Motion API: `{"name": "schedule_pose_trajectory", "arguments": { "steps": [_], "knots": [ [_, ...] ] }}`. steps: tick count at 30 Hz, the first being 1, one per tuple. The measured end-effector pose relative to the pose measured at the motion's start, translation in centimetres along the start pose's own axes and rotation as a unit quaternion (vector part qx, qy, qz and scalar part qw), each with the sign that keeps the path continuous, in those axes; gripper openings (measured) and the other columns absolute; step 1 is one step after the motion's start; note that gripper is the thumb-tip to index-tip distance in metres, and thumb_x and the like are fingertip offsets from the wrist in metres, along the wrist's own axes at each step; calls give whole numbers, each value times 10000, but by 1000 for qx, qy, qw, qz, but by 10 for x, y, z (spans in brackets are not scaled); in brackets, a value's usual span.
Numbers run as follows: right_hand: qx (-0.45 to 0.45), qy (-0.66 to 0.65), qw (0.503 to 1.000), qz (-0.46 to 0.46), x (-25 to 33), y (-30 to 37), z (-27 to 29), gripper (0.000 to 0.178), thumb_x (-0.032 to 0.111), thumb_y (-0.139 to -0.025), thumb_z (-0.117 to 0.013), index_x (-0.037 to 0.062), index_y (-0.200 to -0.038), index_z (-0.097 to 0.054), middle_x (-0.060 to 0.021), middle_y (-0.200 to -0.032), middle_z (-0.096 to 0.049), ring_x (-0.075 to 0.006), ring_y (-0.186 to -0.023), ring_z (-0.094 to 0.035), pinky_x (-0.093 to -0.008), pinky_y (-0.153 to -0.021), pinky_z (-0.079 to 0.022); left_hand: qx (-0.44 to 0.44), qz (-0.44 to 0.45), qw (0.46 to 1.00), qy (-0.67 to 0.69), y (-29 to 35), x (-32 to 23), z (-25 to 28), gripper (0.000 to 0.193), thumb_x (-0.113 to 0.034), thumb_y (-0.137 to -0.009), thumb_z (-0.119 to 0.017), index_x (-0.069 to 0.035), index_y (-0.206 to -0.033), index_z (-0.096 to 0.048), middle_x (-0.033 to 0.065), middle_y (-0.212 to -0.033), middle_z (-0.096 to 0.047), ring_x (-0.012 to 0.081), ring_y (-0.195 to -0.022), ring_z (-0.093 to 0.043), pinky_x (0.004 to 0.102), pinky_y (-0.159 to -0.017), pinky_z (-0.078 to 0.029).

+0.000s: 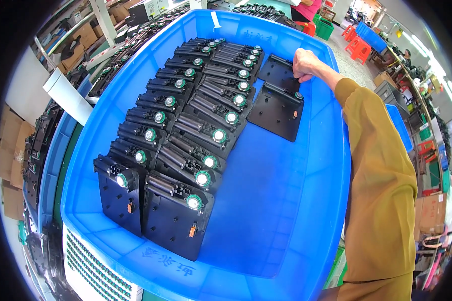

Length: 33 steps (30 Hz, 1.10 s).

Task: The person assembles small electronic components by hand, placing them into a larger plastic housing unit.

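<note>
My right hand point(306, 65) reaches in over the far right of a big blue plastic tub point(311, 200). Its fingers are curled closed at the right end of a flat black plastic panel point(276, 70), covering that end. Just nearer lies a second black panel point(275, 113), with a bar along its far edge and a small orange part at its right. To the left, two overlapping rows of similar panels point(176, 220) run down the tub, each with a round silver disc in a green ring point(194, 202). My left hand is out of view.
The tub's high walls surround the panels. Left of it are more black parts point(40, 130), a white post point(68, 95) and cardboard boxes point(12, 145). Beyond, red stools point(357, 49), a green crate point(324, 27) and a person in pink point(306, 9) are visible.
</note>
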State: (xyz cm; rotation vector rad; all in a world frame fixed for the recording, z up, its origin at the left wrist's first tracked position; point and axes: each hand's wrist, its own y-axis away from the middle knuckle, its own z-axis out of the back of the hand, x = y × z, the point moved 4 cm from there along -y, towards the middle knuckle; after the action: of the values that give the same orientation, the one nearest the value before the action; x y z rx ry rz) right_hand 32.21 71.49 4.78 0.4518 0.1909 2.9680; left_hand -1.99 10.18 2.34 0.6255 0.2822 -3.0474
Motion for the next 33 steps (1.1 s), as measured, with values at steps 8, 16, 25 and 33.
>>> {"name": "schedule_pose_trajectory", "arguments": {
  "steps": [8, 16, 25, 33],
  "knots": [
    [-44, -128, 985, -109, 0, 4, 5, 90, -59, -722, -719, 19, -758, -692, -171, -770, -715, -298, -654, -732, -384, -523, -612, -1, 16, 1000, 6, -2, -2, 2, 474, -383, -822, -730, -66, -1174, -698, 227, -1286, -602, 451, -1116, -523, 581, -924, -427],
    [-101, -39, 993, -56, 5, 25, 23, 196, 13, -846, -531, 3, -1000, -652, -186, -911, -722, -294, -751, -733, -385, -611, -629, 1, -8, 1000, -3, 3, 4, -3, 499, -405, -821, -723, -83, -1200, -687, 227, -1294, -596, 456, -1108, -528, 580, -919, -434],
    [-56, -20, 998, -17, 10, 20, 12, 121, -35, -831, -576, -39, -919, -658, -198, -860, -726, -292, -704, -735, -371, -590, -628, 8, -7, 1000, -9, 2, 1, -1, 519, -407, -817, -718, -76, -1214, -674, 239, -1293, -595, 461, -1103, -526, 578, -913, -438],
    [2, -77, 997, -7, -4, -12, -5, 27, -39, -776, -687, -56, -796, -683, -210, -822, -727, -307, -681, -735, -381, -567, -630, -11, -15, 1000, -9, 3, 0, -2, 512, -404, -811, -726, -66, -1193, -679, 246, -1288, -595, 465, -1101, -523, 587, -914, -431]
  ]
}}
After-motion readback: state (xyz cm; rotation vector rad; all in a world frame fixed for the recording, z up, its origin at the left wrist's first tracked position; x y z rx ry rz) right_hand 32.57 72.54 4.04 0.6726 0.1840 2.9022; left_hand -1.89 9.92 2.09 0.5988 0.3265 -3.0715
